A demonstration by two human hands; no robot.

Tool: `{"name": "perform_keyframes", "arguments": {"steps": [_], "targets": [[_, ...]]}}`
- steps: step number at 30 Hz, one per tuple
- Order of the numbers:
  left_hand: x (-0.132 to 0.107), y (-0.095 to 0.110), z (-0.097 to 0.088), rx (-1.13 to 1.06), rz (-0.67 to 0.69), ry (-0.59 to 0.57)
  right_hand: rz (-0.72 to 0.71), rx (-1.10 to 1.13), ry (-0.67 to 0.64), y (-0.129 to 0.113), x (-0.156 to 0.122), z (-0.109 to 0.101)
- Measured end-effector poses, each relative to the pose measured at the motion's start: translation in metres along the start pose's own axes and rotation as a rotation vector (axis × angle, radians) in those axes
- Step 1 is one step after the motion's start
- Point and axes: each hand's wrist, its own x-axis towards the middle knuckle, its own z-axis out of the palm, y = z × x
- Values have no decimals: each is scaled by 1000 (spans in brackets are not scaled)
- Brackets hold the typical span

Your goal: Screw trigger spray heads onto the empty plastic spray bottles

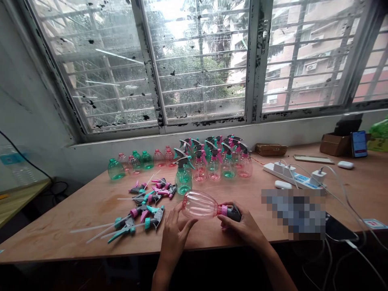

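Bottles [199, 171] are standing beyond the grip, loose sprayers [153, 197] lying left. Right hand [245, 225] is clamping, partly hiding spray head [232, 213]; left hand [176, 228]: can't tell.

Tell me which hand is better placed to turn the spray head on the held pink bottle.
Probably the right hand: it grips the spray head, while the left hand is open at the pink bottle's base.

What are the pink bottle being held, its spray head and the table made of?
Pink bottle: probably clear, glossy plastic, being see-through with bright streaks; glass can't be ruled out by look alone.
Spray head: likely moulded plastic, opaque and smooth, in flat grey and pink.
Table: seemingly wood or plywood with a low sheen, given its mottled brown surface.
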Motion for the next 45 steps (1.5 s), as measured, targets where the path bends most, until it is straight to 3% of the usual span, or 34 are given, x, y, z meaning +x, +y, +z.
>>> {"name": "perform_keyframes", "arguments": {"steps": [5, 12, 18, 27, 36, 45], "targets": [[0, -4, 3, 0, 25, 38, 22, 35, 12, 3, 0, 0], [0, 6, -3, -103, -64, -38, 8, 14, -5, 1, 0, 0], [1, 0, 1, -73, 9, -7, 14, 25, -4, 2, 0, 0], [-1, 6, -2, -73, -52, -40, 11, -5, -35, 3, -2, -1], [-1, 4, -1, -44, 15, 20, 18, 22, -14, 3, -1, -2], [-1, 5, -3, -130, 0, -49, 19, 28, -10, 1, -1, -1]]}}
